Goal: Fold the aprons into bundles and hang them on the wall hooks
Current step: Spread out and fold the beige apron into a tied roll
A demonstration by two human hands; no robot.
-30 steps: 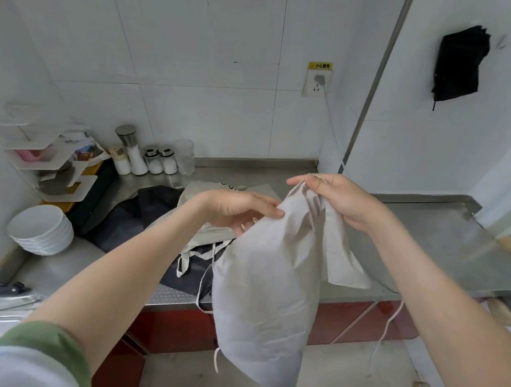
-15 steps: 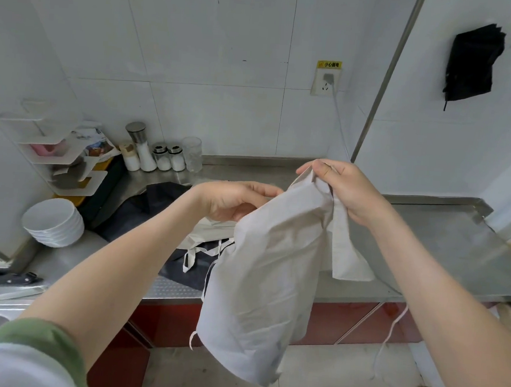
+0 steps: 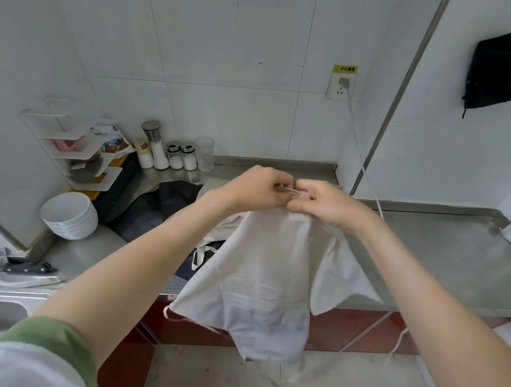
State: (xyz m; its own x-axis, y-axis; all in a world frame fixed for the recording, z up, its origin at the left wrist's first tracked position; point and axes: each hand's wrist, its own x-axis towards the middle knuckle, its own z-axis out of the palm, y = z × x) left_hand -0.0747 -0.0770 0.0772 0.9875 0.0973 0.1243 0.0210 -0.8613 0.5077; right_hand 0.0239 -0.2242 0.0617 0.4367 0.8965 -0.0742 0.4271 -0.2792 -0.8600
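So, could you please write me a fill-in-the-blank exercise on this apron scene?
1. The left hand and right hand grip the light apron by its ____ edge.
2. The bundle hanging on the right wall is ____ in colour.
3. White ____ sit stacked on the counter.
Missing words: top; black; bowls.

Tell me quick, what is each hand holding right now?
Left hand: closed, pinching the top of the white apron.
Right hand: closed, gripping the same apron's gathered top.
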